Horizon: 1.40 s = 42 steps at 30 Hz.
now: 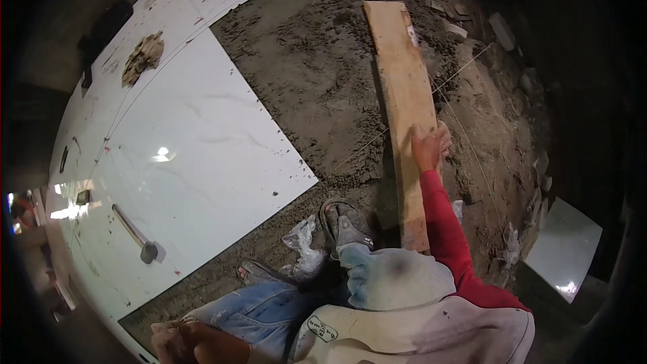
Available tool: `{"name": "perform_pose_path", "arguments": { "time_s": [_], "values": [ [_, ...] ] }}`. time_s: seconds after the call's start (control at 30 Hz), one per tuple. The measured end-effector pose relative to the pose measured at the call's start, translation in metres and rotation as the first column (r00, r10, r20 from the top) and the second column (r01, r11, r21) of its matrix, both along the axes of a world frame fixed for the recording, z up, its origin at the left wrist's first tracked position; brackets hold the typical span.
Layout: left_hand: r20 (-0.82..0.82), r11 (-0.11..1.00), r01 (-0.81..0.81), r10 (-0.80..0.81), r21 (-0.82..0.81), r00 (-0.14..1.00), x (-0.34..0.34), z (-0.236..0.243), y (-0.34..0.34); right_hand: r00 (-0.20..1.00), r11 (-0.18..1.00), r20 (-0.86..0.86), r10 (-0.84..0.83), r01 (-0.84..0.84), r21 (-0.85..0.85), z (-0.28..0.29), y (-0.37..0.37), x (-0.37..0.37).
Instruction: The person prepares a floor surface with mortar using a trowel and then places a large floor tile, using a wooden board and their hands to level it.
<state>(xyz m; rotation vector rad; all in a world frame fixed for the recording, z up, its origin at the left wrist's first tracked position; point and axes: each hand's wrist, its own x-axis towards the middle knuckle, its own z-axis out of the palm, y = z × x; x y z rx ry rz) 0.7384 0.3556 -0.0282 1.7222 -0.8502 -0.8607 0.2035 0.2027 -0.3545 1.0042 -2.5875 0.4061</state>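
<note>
A long, pale wooden board (408, 81) runs away from me, lying over the dark, damp mortar bed (290, 61). My right hand (431, 145) grips the board by its right edge, below its middle, with the thumb on its top face and the fingers toward the far side. The board's near end reaches my bent knee. At the lower left, by my other knee, is my left hand (168, 342); it is partly cut off, and its fingers are too unclear to read. No held thing shows there.
Large glossy white tiles (222, 141) cover the left, with a mallet (138, 236) and a crumpled cloth (143, 57) on them. Thin strings cross the mortar and the board. Sand (485, 128) lies to the right, near a loose white tile (565, 249). Rubble (438, 0) lies at the far end.
</note>
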Motion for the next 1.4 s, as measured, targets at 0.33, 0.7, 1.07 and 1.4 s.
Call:
{"name": "perform_pose_path", "arguments": {
  "time_s": [0.33,0.7,1.07,1.4],
  "values": [
    [0.358,0.88,0.272,-0.417,0.39,0.835,0.005,0.033,-0.023,0.831,0.983,0.55,0.075,0.031,-0.181,0.035,0.019,-0.067],
    [0.365,0.606,0.596,-0.795,0.527,0.485,0.01,0.021,-0.118,0.995,0.97,-0.014,-0.098,0.092,-0.223,0.216,0.035,-0.262],
    [0.153,0.18,0.78,-0.982,0.599,0.109,-0.016,-0.196,-0.16,0.834,0.853,-0.302,-0.463,0.511,0.105,0.125,0.233,-0.401],
    [0.057,0.12,0.778,-0.993,0.617,0.108,-0.025,-0.223,-0.126,0.962,0.977,-0.216,-0.166,0.132,-0.164,0.07,0.158,-0.286]
  ]
}}
